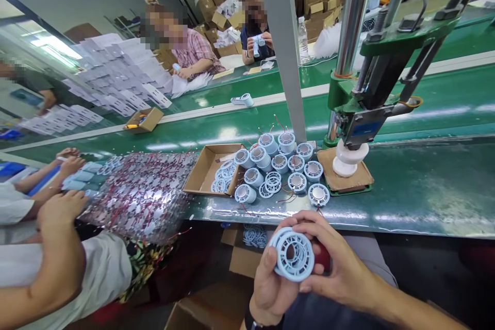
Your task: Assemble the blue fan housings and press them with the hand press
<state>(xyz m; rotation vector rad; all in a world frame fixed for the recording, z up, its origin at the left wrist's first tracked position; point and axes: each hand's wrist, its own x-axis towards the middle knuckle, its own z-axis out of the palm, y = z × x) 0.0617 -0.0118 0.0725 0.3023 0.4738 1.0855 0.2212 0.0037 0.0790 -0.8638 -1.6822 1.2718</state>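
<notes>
left hand (266,289) and right hand (334,263): fingers curled round the rims of a stack of light-blue slotted plastic rings (294,275), left thumb pressed on the near side, stack held up before the bench. dark-red thing (323,258) behind the right fingers, mostly hidden, can't make out. left of the fingers, low: large brown cardboard box (201,307), cut off by the lower edge, contents unclear. just beyond the left fingers: smaller cardboard box (244,262) holding thin blue rings, partly under the bench edge. farther, beyond-left: shallow open cardboard tray (193,183), loose light-blue rings inside. straight beyond: cluster of light-blue cylindrical housings (279,164), grey discs on top, thin red wires. beyond-right: green metal press (394,41), polished column, rounded white pad, top cut off. far left: small cardboard box (150,121), orange bits inside, hard to make out.
</notes>
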